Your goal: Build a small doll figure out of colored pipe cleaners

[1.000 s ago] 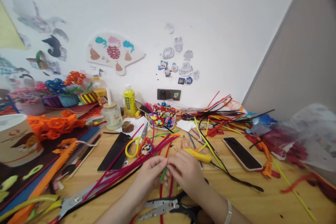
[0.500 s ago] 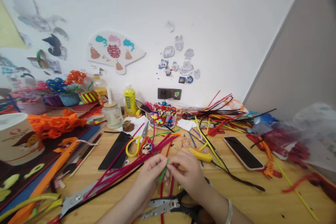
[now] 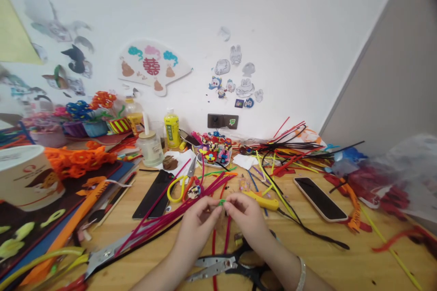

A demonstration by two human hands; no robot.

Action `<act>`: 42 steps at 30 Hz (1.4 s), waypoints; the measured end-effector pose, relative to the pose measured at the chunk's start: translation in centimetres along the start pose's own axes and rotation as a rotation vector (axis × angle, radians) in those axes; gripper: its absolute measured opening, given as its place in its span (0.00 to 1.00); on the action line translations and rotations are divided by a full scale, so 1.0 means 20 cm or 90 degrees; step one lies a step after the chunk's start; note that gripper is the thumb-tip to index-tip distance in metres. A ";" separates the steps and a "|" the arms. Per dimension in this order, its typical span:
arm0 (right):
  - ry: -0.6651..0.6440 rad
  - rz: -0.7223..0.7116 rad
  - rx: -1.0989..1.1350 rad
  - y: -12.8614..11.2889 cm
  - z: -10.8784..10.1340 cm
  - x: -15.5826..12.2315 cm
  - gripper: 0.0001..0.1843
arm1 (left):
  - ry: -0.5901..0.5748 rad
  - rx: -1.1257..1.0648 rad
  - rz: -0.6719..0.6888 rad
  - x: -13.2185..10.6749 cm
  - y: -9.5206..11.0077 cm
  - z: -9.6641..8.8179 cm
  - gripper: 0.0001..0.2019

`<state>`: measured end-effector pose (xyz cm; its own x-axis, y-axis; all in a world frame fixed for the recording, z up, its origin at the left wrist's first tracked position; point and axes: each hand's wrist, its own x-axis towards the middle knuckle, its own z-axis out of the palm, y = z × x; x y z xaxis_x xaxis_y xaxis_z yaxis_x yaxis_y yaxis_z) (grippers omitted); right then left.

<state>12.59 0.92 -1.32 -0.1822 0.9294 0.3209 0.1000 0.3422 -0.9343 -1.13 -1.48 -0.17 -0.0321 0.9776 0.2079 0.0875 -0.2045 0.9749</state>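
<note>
I'm watching the feed live: the left hand (image 3: 198, 223) and right hand (image 3: 244, 220) are raised together over the wooden desk (image 3: 327, 254), fingers (image 3: 213, 207) closed in a tight pinch from both sides on a short green pipe cleaner (image 3: 222, 202), only a small bit of it showing between the fingertips. Magenta pipe cleaners (image 3: 164, 220) fan out just beside the left hand. Black-handled scissors (image 3: 218, 266) lie below the hands, a yellow-handled utility knife (image 3: 261, 201) sits near the right hand, and a silver bangle (image 3: 301, 280) circles the right wrist.
</note>
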 end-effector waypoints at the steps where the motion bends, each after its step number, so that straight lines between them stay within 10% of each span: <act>1: -0.009 0.005 0.001 0.00 0.00 0.00 0.07 | 0.001 0.023 0.016 0.00 0.01 0.00 0.05; 16: 0.061 -0.023 -0.088 0.02 0.03 -0.01 0.07 | -0.053 0.109 0.035 0.00 -0.01 0.01 0.10; 28: 0.020 0.056 0.051 0.05 0.04 0.00 0.11 | -0.011 -0.133 -0.077 0.04 -0.06 0.01 0.16; 35: -0.063 0.176 0.177 -0.03 0.03 0.00 0.14 | -0.013 0.069 0.022 0.02 -0.04 -0.01 0.13; 42: 0.002 0.090 0.096 0.00 0.03 0.01 0.07 | -0.092 0.190 0.070 0.00 -0.02 -0.02 0.20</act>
<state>12.05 1.02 -1.29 -0.1743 0.9672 0.1850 -0.0237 0.1837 -0.9827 -1.56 -1.40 -0.43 0.1324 0.9519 0.2764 0.3711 -0.3062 0.8767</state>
